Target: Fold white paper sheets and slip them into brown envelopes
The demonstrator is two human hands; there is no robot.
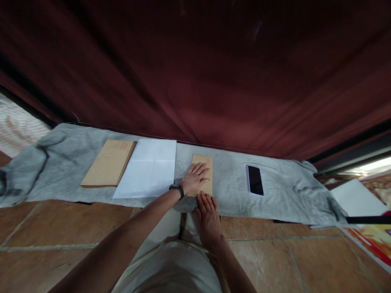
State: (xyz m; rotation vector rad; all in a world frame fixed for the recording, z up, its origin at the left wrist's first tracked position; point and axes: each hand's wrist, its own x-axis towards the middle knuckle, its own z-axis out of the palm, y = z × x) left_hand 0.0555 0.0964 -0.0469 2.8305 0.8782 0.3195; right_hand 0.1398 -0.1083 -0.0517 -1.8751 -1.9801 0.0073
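Observation:
A single brown paper envelope [200,159] lies on the grey cloth [230,185] in front of me. My left hand [196,178], a dark watch at its wrist, rests flat on the envelope with fingers stretched out, covering its middle. Close by, my right hand [208,211] lies palm down at the envelope's near edge, fingers extended and fingertips touching its lower end. To the left are white sheets of paper [149,167] with a faint crease across them. Further left sits a stack of brown envelopes [106,165].
A phone [255,180] with a dark screen lies on the cloth to the right. Behind the cloth-covered surface hangs a dark red curtain [214,89]. At the far right are a white board [357,199] and a colourful printed sheet [372,242]. Tiled floor [269,252] shows below.

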